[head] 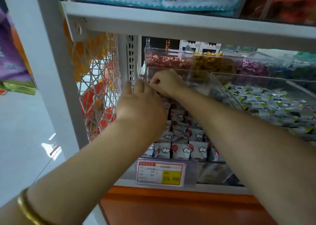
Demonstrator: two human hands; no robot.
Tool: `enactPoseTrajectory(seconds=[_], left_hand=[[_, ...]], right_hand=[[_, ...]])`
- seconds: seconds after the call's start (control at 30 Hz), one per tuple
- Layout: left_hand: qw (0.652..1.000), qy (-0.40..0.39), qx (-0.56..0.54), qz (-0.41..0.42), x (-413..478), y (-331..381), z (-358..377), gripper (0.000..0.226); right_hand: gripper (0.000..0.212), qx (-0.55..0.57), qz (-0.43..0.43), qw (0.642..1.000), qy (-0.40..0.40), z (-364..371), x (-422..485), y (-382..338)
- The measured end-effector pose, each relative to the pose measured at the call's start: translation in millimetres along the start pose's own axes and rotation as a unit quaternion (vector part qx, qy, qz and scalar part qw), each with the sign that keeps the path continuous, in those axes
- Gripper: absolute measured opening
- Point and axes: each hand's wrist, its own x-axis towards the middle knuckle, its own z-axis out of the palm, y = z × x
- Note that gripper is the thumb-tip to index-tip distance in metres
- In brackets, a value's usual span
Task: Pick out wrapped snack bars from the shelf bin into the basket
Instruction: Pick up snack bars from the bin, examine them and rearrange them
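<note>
Wrapped snack bars (181, 150) in silver-white wrappers with red balloons and white clouds fill a clear acrylic shelf bin (220, 91). Both of my arms reach into its far left corner. My right hand (165, 82) is curled into a fist there, and a bit of red and white wrapper shows between thumb and fingers. My left hand (140, 105) lies back-up just beside it and touches it. Its fingers point into the bin, and what lies under the palm is hidden. An orange-red basket (104, 111) shows through the white mesh panel at the left.
A price tag (160, 174) reading 15.80 hangs on the bin's front. A neighbouring bin (273, 103) to the right holds grey and yellow-green packets. Behind stand bins of pink (167, 60) and gold (212, 62) sweets. The upper shelf (188, 24) hangs low overhead. A white upright (56, 70) stands left.
</note>
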Motion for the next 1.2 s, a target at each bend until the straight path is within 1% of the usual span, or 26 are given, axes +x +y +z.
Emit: enactPoseTrajectory(seconds=[0.07,0.17,0.23,0.3,0.37,0.47,0.53,0.57,0.63,0.7,0.8,0.87,0.9,0.93,1.0,1.07,1.1,1.13,1.2], left_hand=[[0.999,0.007,-0.051,-0.006,-4,-8,5,0.059],[0.987,0.032,-0.155,0.003,-6,-12,11,0.059],[0.98,0.043,-0.194,0.007,-7,-12,15,0.059],[0.979,0.055,-0.197,0.007,-6,-11,19,0.06],[0.978,0.064,-0.198,0.005,-6,-10,21,0.061],[0.977,0.072,-0.202,0.008,-6,-10,21,0.061],[0.976,0.078,-0.204,0.013,-6,-11,22,0.062],[0.975,0.08,-0.208,0.016,-6,-12,22,0.062],[0.972,0.081,-0.221,0.019,-7,-12,23,0.063],[0.97,0.078,-0.231,0.018,-7,-13,24,0.064],[0.966,0.076,-0.248,0.014,-8,-13,23,0.066],[0.959,0.089,-0.27,0.01,-10,-14,21,0.064],[0.954,0.106,-0.281,0.01,-12,-13,20,0.061],[0.948,0.13,-0.291,0.008,-17,-12,19,0.058],[0.93,0.196,-0.311,-0.004,-33,-7,19,0.052],[0.909,0.258,-0.326,-0.019,-52,1,17,0.047],[0.9,0.275,-0.338,-0.026,-60,4,17,0.046],[0.889,0.278,-0.363,-0.032,-67,7,16,0.046],[0.854,0.244,-0.457,-0.046,-79,11,13,0.048]], right_hand=[[0.028,-0.056,0.001,0.998,-0.021,0,1,2],[0.032,-0.048,0.019,0.997,-0.054,-5,12,3],[0.03,-0.024,0.024,0.998,-0.045,-8,19,3],[0.024,-0.006,0.027,1.0,-0.001,-8,25,4],[0.018,-0.044,0.025,0.998,0.027,-5,30,5],[0.018,-0.141,0.019,0.989,0.029,5,36,7],[0.017,-0.166,0.017,0.985,0.033,8,37,6],[0.015,-0.148,0.018,0.988,0.039,7,37,5],[0.013,-0.047,0.03,0.997,0.06,1,37,1],[0.013,0.047,0.046,0.992,0.112,-10,35,-6],[0.017,0.122,0.065,0.965,0.224,-34,15,-13],[0.021,0.187,0.087,0.936,0.286,-47,-9,-16],[0.019,0.228,0.106,0.919,0.305,-53,-25,-17],[0.016,0.269,0.126,0.902,0.312,-58,-41,-17],[0.008,0.341,0.152,0.878,0.301,-66,-81,-21],[0.007,0.399,0.165,0.858,0.279,-71,-123,-24],[0.007,0.427,0.172,0.847,0.265,-73,-143,-27],[0.009,0.456,0.18,0.836,0.248,-75,-160,-31],[0.012,0.519,0.194,0.805,0.214,-80,-186,-39]])
